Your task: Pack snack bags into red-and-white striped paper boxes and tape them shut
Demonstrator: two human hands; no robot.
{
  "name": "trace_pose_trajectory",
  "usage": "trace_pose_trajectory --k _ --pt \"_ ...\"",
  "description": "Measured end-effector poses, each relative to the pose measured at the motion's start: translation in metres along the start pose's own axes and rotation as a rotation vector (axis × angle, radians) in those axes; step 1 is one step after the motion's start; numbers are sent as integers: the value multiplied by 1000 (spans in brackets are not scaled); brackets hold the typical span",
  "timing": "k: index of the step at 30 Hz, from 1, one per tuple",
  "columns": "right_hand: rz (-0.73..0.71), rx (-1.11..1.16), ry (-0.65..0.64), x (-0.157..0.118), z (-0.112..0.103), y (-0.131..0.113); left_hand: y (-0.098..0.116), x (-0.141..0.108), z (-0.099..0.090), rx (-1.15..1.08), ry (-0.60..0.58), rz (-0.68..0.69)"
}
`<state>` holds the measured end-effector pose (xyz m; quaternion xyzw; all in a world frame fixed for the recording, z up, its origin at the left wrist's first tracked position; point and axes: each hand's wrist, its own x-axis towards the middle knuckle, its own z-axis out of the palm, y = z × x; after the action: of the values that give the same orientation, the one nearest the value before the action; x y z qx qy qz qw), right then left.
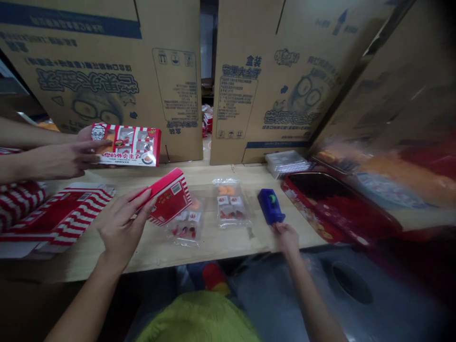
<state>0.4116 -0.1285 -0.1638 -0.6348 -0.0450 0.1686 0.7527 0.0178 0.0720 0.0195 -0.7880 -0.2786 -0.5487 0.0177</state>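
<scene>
My left hand (124,225) grips a small red box (171,199) with striped edges, tilted above the table. Under and beside the box lies a clear packet (190,228), partly covered by it. A second clear packet (230,204) with orange pieces and small cards lies flat at the middle of the table. My right hand (286,236) has its fingers together at the near end of a blue tape dispenser (270,206), which holds a green roll. Whether those fingers hold a piece of tape is too small to tell.
Another person's hands (76,154) hold a finished-looking red and white box (126,145) at the left. Flat striped boxes (67,213) lie below them. Clear trays (287,163) and a red tray (342,209) are at the right. Cardboard cartons (171,95) stand behind.
</scene>
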Motion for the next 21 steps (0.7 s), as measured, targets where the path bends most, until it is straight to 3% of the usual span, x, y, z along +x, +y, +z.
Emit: trace_pose_trajectory --k 4,7,9,12,15,18,21 --pt "31 22 -11 -21 6 -7 3 -1 0 32 2 54" --pt "37 74 -119 -58 30 -21 4 -5 4 75 -20 120" --pt "54 133 -258 -89 60 -40 4 -10 9 86 -45 149" --pt "114 267 -594 -140 117 -79 2 -21 17 78 -80 142" --pt "153 310 -834 -180 172 -106 1 -30 20 65 -106 125" --pt "194 298 -941 -200 212 -108 0 -37 18 55 -128 130" --pt "209 270 -982 -207 233 -97 -1 -40 16 47 -137 141"
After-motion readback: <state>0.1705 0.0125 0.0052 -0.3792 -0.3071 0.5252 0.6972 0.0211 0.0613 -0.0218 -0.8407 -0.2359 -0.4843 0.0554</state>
